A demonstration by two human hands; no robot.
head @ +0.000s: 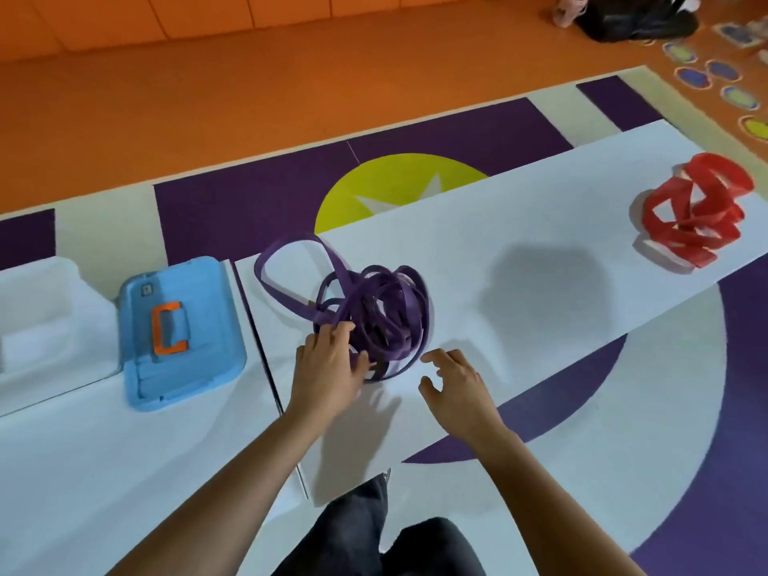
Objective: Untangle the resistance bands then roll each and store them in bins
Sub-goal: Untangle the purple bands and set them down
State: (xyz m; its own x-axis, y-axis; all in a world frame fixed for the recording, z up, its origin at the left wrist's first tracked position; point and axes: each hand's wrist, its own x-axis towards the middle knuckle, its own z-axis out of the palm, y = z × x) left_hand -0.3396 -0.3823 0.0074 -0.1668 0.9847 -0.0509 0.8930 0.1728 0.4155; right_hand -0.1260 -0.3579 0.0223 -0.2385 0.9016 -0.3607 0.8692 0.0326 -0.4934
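White board [519, 226], looped purple band tangle [382, 309], left fingers [334, 333] open against it, right fingers [436, 357] open

Purple band tangle [374, 318] heaped mid-sheet; red band tangle [694, 212] far right; blue-lidded bin [180, 330] left.

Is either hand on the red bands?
No: the red bands lie far off, while left hand and right hand are at the purple bands.

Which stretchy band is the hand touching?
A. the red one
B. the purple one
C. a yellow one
B: the left hand touches the purple band, while the red band sits untouched far off to the right.
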